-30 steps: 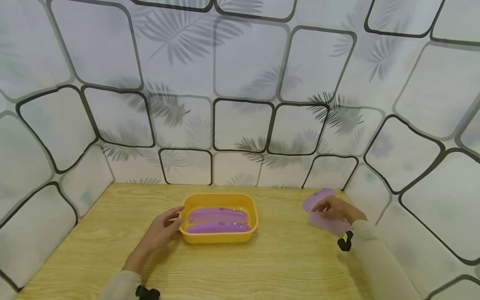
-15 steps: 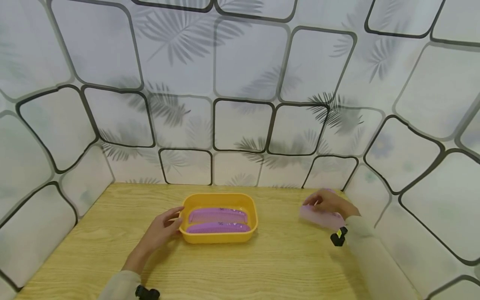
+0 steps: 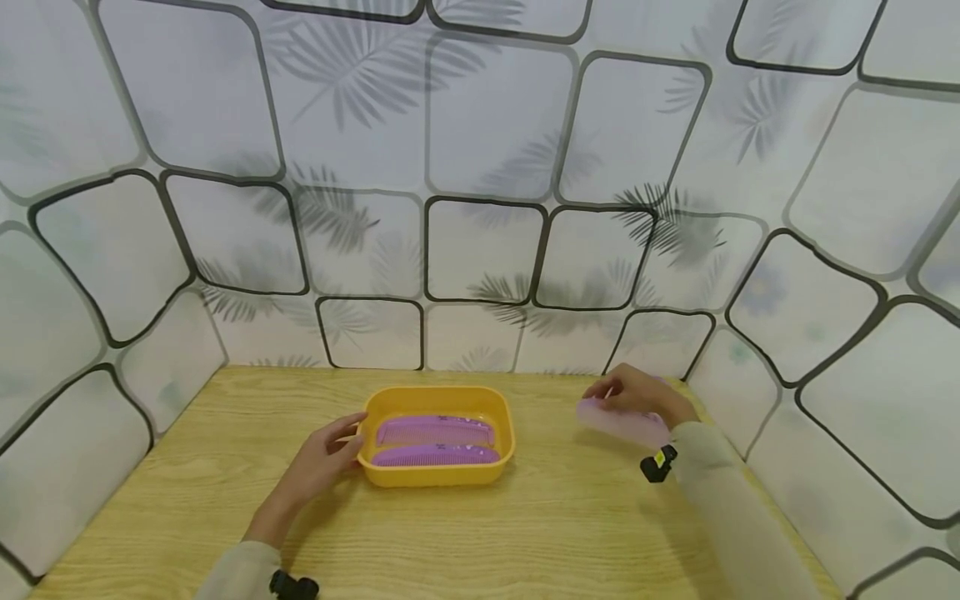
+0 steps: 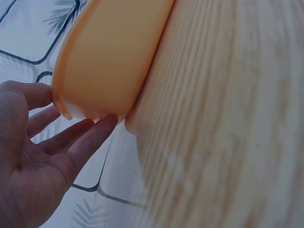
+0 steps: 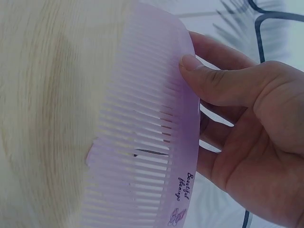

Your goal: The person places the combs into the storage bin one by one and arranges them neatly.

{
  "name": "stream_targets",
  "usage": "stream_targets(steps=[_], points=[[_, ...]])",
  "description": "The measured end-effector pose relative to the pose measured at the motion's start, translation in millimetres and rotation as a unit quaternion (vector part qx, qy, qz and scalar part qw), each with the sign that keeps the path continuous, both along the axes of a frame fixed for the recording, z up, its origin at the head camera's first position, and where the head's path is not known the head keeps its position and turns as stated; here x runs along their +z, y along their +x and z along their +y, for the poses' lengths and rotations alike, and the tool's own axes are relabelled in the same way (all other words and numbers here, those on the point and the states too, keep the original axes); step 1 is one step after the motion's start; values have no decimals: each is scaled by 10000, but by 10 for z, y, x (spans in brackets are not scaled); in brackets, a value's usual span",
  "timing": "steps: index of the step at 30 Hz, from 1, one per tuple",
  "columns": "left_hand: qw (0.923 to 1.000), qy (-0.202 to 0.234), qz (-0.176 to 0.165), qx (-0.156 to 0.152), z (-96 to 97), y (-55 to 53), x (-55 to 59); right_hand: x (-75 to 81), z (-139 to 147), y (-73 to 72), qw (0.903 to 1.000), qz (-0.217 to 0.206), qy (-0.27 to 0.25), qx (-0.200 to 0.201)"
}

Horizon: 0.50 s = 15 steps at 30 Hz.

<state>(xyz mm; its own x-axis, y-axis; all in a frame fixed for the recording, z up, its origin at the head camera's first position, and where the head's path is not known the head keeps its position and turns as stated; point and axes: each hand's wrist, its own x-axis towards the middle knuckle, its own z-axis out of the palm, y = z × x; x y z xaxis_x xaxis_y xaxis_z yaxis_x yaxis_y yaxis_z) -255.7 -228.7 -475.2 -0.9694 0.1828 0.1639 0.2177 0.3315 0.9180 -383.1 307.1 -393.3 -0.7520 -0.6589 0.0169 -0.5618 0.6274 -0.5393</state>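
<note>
My right hand [image 3: 636, 390] holds a translucent purple comb [image 3: 624, 423] above the table, at the right. In the right wrist view, the thumb presses on the comb's spine [image 5: 187, 128] with fingers behind it; its teeth point toward the table. A sliver of another purple comb [image 3: 662, 380] shows behind this hand, mostly hidden. My left hand [image 3: 324, 457] touches the left end of a yellow plastic basket [image 3: 435, 477], its fingertips [image 4: 110, 118] fairly straight against the outside wall. Inside the basket lie two purple combs, one at the back [image 3: 435, 431] and one at the front [image 3: 437, 456].
The basket stands on a light wood-grain table [image 3: 480, 542]. A patterned wall covering [image 3: 487, 250] with leaf prints rises behind the table and along both sides. Each wrist carries a small black camera [image 3: 658, 464].
My right hand has lifted the comb and carried it left and slightly away, toward the back of the table. The left hand and the basket stay where they were.
</note>
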Motion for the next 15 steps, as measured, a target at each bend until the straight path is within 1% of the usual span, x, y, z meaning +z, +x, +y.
stream_targets(steps=[5, 10, 15], points=[[10000, -11, 2, -40, -8, 5, 4, 61, -170, -1, 9998, -88, -80, 155], [10000, 57, -10, -65, -14, 4, 5, 96, -329, -5, 9997, -245, -55, 28], [9999, 74, -19, -70, -20, -3, -2, 139, -493, -23, 9994, -280, -107, 150]])
